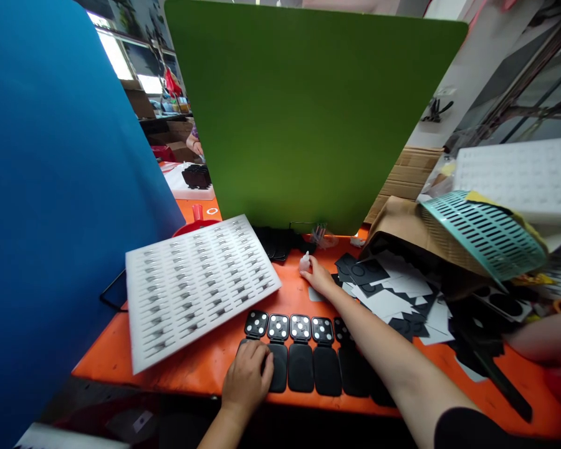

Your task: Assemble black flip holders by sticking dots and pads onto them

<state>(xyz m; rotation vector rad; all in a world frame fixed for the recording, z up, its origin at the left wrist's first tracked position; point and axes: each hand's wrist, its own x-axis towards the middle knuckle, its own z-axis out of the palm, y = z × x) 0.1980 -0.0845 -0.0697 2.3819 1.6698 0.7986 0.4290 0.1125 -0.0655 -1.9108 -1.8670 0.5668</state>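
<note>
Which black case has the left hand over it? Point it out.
The leftmost black case in the row: the left hand covers most of its plain lower half, while on the next three cases that half largely shows.

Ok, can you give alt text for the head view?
A person's right hand holds a small whitish bottle at an orange table; the left hand lies over the leftmost of a row of open, white-dotted black cases. A slotted white tray sits left, a green panel behind.

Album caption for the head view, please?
Right hand holding a small white bottle, left hand on an open black case.
</note>
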